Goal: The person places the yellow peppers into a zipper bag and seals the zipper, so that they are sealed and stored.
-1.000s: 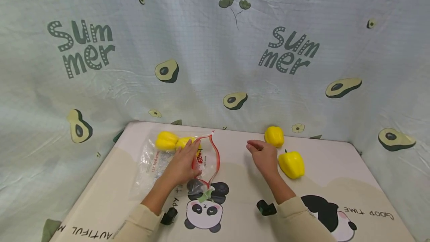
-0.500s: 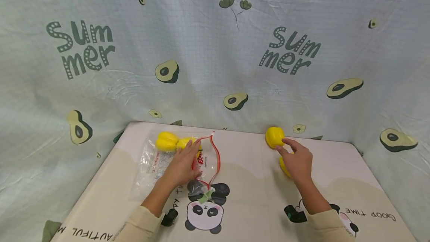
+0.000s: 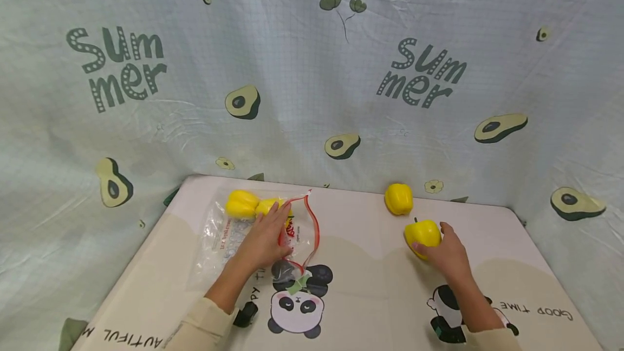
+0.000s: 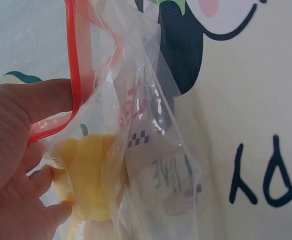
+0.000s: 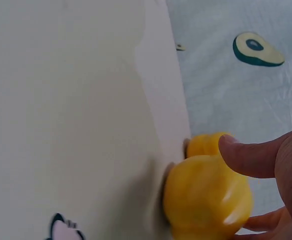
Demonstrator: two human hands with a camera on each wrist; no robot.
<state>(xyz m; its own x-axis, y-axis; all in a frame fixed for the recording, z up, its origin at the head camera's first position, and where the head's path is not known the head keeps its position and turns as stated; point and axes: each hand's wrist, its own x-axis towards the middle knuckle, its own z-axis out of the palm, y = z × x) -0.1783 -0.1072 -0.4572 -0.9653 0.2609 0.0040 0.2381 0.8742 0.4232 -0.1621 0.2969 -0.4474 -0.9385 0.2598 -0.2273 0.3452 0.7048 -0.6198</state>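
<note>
A transparent zip bag (image 3: 214,242) with a red seal lies at the left of the table, two yellow bell peppers (image 3: 242,204) inside. My left hand (image 3: 265,237) holds the bag near its mouth; in the left wrist view the thumb (image 4: 51,97) is hooked at the red seal (image 4: 76,55), with the other fingers against the film beside a pepper (image 4: 88,175). On the right, my right hand (image 3: 448,253) grips another yellow bell pepper (image 3: 423,234), thumb on one side and fingers on the other. The right wrist view shows the thumb (image 5: 251,155) against this pepper (image 5: 208,197).
One more yellow bell pepper (image 3: 398,199) stands behind the gripped one, near the table's back edge. A printed cloth (image 3: 292,69) hangs behind the table (image 3: 361,297), which bears panda drawings and lettering.
My right hand has moved right, passing over the front pepper, and now has its thumb and fingers around it. My left hand and the bag have stayed in place.
</note>
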